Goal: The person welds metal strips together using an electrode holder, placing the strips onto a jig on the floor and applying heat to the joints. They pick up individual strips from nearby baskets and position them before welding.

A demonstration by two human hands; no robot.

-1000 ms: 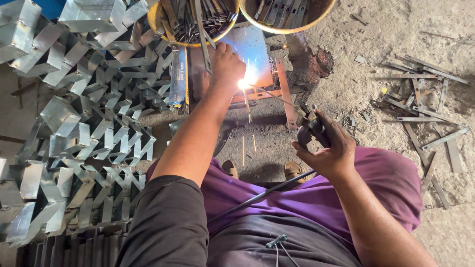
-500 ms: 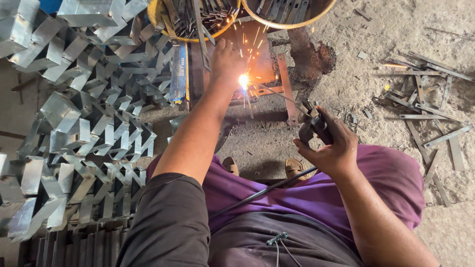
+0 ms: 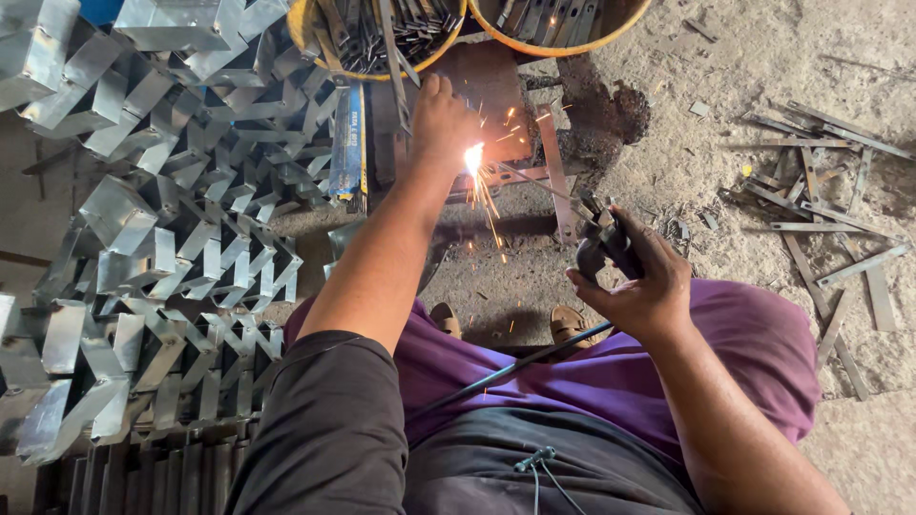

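Electrode holder (image 3: 603, 250) is closest to you, gripped tight in your right hand (image 3: 637, 286), fingers wrapped round its handle just above your purple-clad knee. Its cable (image 3: 506, 370) runs back across your lap; if that snags on your leg, the rod tip will likely jerk off the joint.

Rod (image 3: 534, 179) reaches from the holder up-left to the arc (image 3: 473, 158). It looks thin and short from here; I can't tell how much is left. Burn it too far and the heat probably comes back into the holder.

Sparks (image 3: 491, 212) drop down toward your sandalled feet (image 3: 506, 322). Open toes, bare skin: burn risk.

Left hand (image 3: 441, 119) is bare, pressed flat on the workpiece (image 3: 496, 91) right beside the arc, fingers closed down on the metal, holding nothing loose. My worry: hot metal or spatter on that hand, and a flinch would shift the piece mid-weld. Forearm is bare too.

Farther out, yellow tubs (image 3: 401, 59) of metal strips sit just behind the work, touching distance from your left hand. Stacked bent steel brackets (image 3: 162, 257) crowd your left side; loose strips (image 3: 821, 219) litter the ground to the right. Sharp edges and trip hazards if you pull back fast.
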